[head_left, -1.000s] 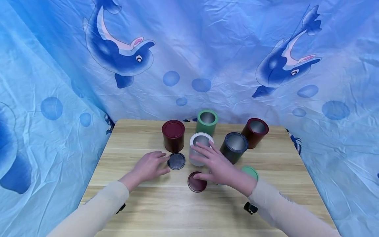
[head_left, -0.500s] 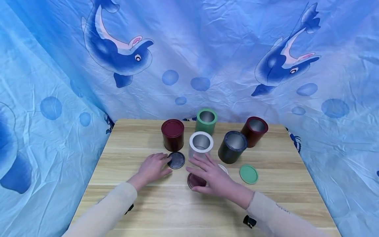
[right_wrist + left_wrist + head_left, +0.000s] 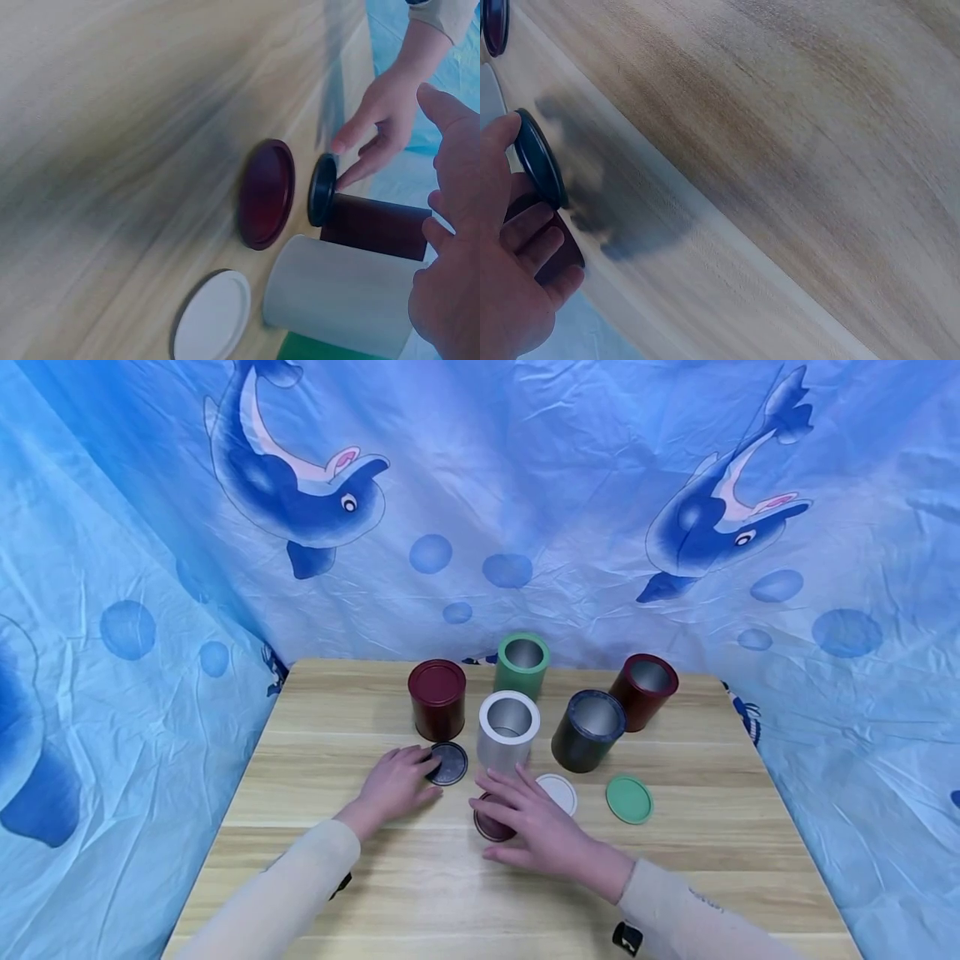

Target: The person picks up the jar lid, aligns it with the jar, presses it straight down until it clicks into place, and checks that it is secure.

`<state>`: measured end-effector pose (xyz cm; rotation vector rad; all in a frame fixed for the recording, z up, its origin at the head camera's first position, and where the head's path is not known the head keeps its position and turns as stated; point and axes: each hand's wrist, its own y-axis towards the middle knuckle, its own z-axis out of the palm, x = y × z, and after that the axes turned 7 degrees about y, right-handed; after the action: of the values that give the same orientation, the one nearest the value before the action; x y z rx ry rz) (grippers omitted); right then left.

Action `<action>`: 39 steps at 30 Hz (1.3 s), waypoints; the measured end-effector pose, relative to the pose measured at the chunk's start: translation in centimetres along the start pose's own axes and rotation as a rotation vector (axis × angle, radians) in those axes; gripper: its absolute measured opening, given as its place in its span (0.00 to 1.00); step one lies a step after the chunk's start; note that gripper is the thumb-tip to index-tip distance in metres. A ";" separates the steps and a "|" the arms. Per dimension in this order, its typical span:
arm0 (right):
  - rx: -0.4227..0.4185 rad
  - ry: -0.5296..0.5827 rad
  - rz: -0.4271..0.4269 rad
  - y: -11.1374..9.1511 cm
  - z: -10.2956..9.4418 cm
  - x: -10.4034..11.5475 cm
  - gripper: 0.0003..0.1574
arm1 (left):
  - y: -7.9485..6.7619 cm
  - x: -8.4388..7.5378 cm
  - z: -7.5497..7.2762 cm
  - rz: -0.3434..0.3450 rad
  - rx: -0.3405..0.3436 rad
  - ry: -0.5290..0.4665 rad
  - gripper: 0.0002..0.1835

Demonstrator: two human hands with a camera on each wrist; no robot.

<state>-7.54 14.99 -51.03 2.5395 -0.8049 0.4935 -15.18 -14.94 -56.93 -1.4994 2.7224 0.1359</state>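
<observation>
My left hand reaches to the left edge of a black lid, fingertips over its rim and thumb spread apart. In the left wrist view the fingers lie loosely bent around that lid. My right hand hovers over a dark red lid, fingers spread, covering part of it. The whole dark red lid shows in the right wrist view. Just beyond the right fingertips stands an open white can. A white lid lies partly behind the right hand.
A lidded dark red can stands behind the black lid. Open green, black and dark red cans stand toward the back. A green lid lies at right on the wooden table. A blue dolphin curtain surrounds it.
My right hand has drawn back from the white can toward me, uncovering its rim and the white and green lids. My left hand has moved slightly right, onto the black lid's edge.
</observation>
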 end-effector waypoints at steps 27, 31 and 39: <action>0.086 0.084 0.148 0.0 3.7 -2.7 0.42 | -3.0 0.9 0.2 0.138 -0.008 0.025 0.28; 0.125 0.097 0.173 0.6 3.9 -3.0 0.42 | -3.8 1.2 -0.1 0.161 -0.002 0.033 0.26; 0.164 0.058 0.150 2.0 4.4 -3.4 0.43 | -5.0 1.6 -0.3 0.213 -0.002 0.039 0.25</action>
<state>-10.49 12.92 -55.66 2.6108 -0.9741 0.7041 -11.76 -18.96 -57.03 -1.2208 2.9076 0.1158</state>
